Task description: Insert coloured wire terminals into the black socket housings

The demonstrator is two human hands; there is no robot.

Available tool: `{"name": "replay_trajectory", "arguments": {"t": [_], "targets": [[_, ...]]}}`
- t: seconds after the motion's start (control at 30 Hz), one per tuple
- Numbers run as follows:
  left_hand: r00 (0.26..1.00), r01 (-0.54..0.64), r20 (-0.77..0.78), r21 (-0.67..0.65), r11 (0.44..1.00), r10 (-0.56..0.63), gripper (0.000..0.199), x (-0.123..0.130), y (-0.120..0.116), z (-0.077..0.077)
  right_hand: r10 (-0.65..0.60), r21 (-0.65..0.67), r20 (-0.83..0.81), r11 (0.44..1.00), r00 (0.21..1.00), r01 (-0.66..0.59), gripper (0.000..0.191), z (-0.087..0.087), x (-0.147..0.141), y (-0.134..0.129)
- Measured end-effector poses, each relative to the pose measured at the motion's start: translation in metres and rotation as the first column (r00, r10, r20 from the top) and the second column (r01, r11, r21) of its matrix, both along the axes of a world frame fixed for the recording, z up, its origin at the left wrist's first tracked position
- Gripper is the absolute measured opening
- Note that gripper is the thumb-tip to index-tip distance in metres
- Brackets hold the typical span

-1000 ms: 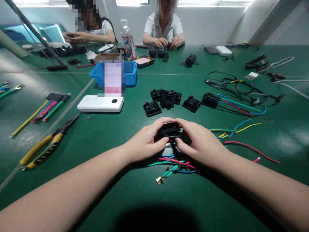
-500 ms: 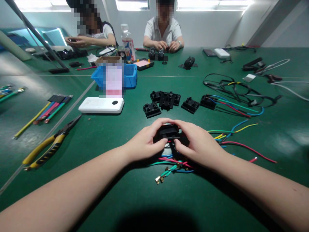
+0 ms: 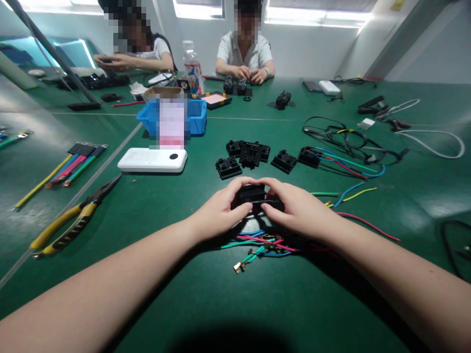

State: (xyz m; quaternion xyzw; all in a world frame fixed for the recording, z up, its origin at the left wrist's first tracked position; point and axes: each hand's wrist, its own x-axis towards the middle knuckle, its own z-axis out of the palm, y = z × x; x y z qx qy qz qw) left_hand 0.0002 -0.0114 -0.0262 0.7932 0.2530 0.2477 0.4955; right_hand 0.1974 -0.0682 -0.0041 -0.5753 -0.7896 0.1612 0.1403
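Between my left hand and my right hand is a black plastic housing. The fingers of both hands curl over its far side, and both thumbs press its near edge. Part of the housing is hidden by the fingers. Just below the hands lie colored wires, red, green and blue, some with brass crimp terminals. More loose wires stick out to the right of my right hand. Beyond the hands sit several similar black plastic parts in a loose group.
Yellow-handled pliers lie at left, near a bundle of colored wires. A white power bank stands before a blue bin. Black cables coil at right. Two people sit across the green table, a bottle near them.
The view has shifted slightly. Both thumbs have moved a little along the near edge of the black housing, which stays held between both hands.
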Motion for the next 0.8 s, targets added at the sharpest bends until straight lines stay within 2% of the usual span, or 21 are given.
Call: {"name": "replay_trajectory", "arguments": {"t": [0.1, 0.23, 0.37, 0.53, 0.8], "targets": [[0.999, -0.024, -0.040, -0.011, 1.000, 0.023, 0.039, 0.000, -0.001, 0.002, 0.011, -0.078, 0.036, 0.997, 0.999, -0.008, 0.051, 0.009, 0.007, 0.003], [0.994, -0.064, -0.087, 0.027, 0.998, 0.067, 0.037, 0.000, -0.003, 0.003, 0.039, -0.023, 0.161, 0.999, 0.986, -0.036, 0.051, 0.013, 0.014, 0.000], [0.983, -0.093, -0.147, 0.128, 0.987, 0.111, 0.035, 0.000, -0.003, 0.004, 0.054, 0.007, 0.229, 0.998, 0.972, -0.057, 0.044, 0.008, 0.027, -0.004], [0.942, -0.166, -0.244, 0.262, 0.951, 0.232, 0.029, 0.001, 0.001, 0.003, -0.012, 0.004, 0.201, 1.000, 0.980, 0.011, 0.029, -0.005, 0.045, -0.006], [0.947, -0.056, -0.258, 0.458, 0.887, 0.193, 0.022, 0.002, 0.004, -0.006, 0.031, 0.092, 0.170, 0.995, 0.985, -0.047, 0.028, -0.018, 0.050, -0.016]]}}
